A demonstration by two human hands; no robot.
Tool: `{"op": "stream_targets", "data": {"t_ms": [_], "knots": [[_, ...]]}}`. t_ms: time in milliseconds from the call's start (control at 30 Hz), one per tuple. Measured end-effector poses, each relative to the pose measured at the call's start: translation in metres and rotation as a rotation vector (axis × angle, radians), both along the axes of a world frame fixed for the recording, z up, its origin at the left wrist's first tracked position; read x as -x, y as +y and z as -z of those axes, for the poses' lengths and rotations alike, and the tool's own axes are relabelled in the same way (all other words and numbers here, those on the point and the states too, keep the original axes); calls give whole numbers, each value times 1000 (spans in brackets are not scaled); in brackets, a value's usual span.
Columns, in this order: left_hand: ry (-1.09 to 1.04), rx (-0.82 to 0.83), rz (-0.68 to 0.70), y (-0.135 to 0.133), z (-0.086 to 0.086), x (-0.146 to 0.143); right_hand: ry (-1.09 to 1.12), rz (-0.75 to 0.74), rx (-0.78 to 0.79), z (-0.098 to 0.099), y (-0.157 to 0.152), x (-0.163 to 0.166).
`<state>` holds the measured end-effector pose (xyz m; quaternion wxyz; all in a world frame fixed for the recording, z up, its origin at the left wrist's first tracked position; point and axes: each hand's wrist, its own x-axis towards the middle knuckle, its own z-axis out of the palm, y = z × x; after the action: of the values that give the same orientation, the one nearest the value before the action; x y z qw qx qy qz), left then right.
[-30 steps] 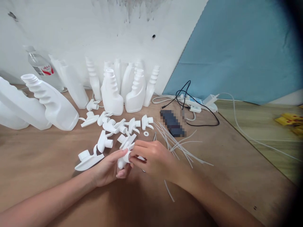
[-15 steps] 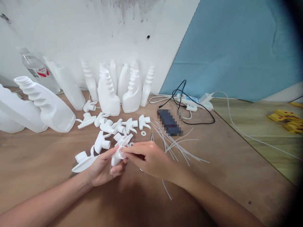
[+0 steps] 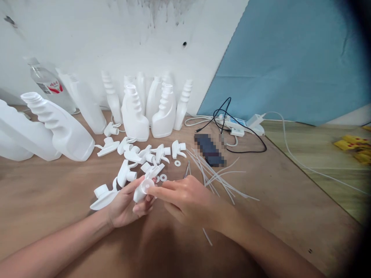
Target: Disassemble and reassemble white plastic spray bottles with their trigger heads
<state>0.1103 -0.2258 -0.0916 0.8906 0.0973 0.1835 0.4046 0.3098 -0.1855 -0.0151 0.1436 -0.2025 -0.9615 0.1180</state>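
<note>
My left hand (image 3: 125,206) is closed round a white trigger sprayer head (image 3: 143,189), its round screw collar turned up toward me. My right hand (image 3: 182,199) reaches over from the right, forefinger and thumb stretched to the collar's rim; whether anything is pinched there is hidden. Several loose sprayer heads (image 3: 145,155) lie just beyond my hands. Two small white washers (image 3: 163,177) rest on the brown table (image 3: 52,193) next to them. A bunch of thin clear dip tubes (image 3: 220,177) lies to the right of my right hand.
White spray bottles (image 3: 133,116) stand along the back wall; larger ones (image 3: 58,127) lie at the left beside a clear water bottle (image 3: 48,83). A dark phone (image 3: 209,148), a power strip (image 3: 240,125) and cables sit at back right. Yellow items (image 3: 352,148) lie far right.
My left hand has tilted the sprayer head so its collar opening faces up. My right fingers have shifted from covering the head to touching the collar's rim.
</note>
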Motion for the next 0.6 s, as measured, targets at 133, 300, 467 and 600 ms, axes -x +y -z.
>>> {"op": "stream_targets", "data": {"t_ms": [133, 300, 467, 600], "knots": [[54, 24, 15, -2, -1, 0, -22, -3, -3, -1, -3, 1], [109, 47, 49, -2, 1, -1, 0, -19, -8, -10, -4, -2], [57, -26, 109, -1, -7, -4, -2, 398, 100, -16, 29, -21], [51, -26, 91, 1, -12, -5, -438, 893, 505, -5, 74, -48]]}}
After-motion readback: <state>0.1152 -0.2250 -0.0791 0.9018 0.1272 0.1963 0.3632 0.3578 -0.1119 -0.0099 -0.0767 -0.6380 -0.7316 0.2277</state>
